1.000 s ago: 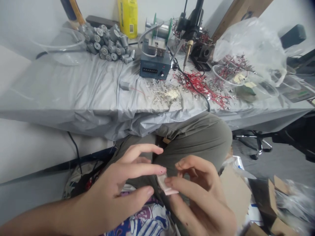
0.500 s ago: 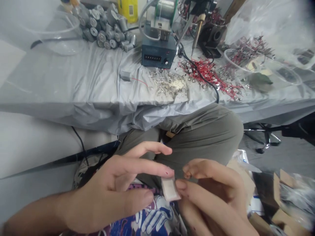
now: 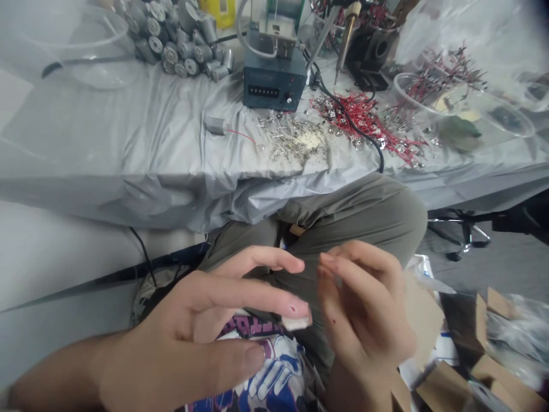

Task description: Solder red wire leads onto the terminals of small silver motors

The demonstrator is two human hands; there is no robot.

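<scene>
My left hand (image 3: 171, 326) is held over my lap with its thumb and fingers spread apart. At the tip of its index finger, on the underside, clings a small whitish adhesive bandage (image 3: 295, 324), now seen nearly edge-on. A little reddish mark shows on that same fingertip. My right hand (image 3: 364, 309) is just to the right, apart from the bandage. Its thumb and fingertips are drawn together in a pinch; whether something small is between them is hidden.
Beyond my knees stands a table draped in grey plastic (image 3: 171, 154). On it are a pile of small motors (image 3: 171, 51), one motor with a red wire (image 3: 215, 126), a blue soldering machine (image 3: 272, 86), a soldering iron (image 3: 347, 43) and red wires (image 3: 364, 120). Cardboard boxes (image 3: 446, 389) lie at lower right.
My right hand has come off the bandage, moved up and right, and closed its fingertips. The bandage has tipped under the left index fingertip, hiding its white pad.
</scene>
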